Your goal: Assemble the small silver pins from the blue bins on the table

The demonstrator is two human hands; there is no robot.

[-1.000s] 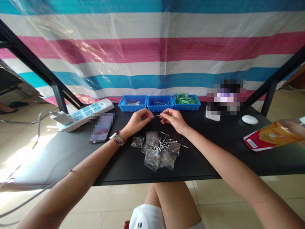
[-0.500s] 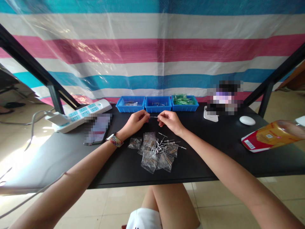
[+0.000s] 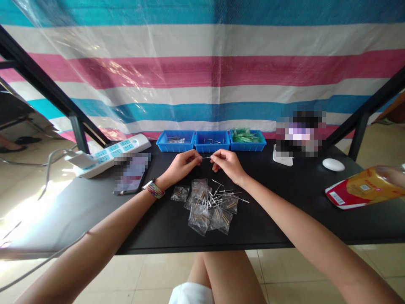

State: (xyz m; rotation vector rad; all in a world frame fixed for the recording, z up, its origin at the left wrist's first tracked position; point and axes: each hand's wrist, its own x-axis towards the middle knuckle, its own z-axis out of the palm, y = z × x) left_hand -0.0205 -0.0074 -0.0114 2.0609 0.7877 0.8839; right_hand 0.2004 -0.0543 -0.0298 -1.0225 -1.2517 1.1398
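Between my two hands, a thin silver rivet [image 3: 206, 158] lies level above the black table. My left hand [image 3: 186, 164] pinches one end of it, and my right hand [image 3: 228, 164] pinches the other. Below the hands is a pile of loose silver rivets [image 3: 217, 197] with long pins. Small clear plastic bags [image 3: 199, 218] with brass-coloured pieces in them lie around and under the pile. Just beyond the hands stands the middle blue bin [image 3: 211, 145], which holds a few rivets. My fingertips hide both ends of the held rivet.
A left blue bin [image 3: 176, 147] holds clear bags; a right one [image 3: 248, 146] holds green packets. A power strip [image 3: 117, 153] and phone [image 3: 133, 174] lie left. A white case [image 3: 282, 156], a white mouse [image 3: 333, 164] and a drink bottle [image 3: 363, 185] are right.
The whole view has shifted slightly, with the scene lower in the picture. Both hands still hold the rivet between them, in almost the same place over the table.
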